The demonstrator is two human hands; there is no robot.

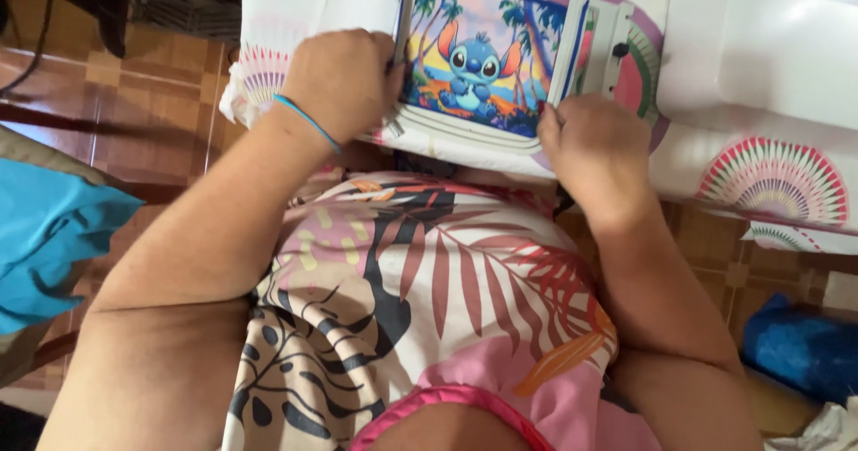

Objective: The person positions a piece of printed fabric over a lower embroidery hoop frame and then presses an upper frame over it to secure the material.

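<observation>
the left hand is curled tight on the left edge of a white embroidery hoop, and the right hand is clenched on its lower right corner. between them lies the stretched picture, a blue cartoon creature among palms, flat and bright. an uneven tug could, i think, skew the panel or slacken it against the patterned tablecloth beyond.
</observation>
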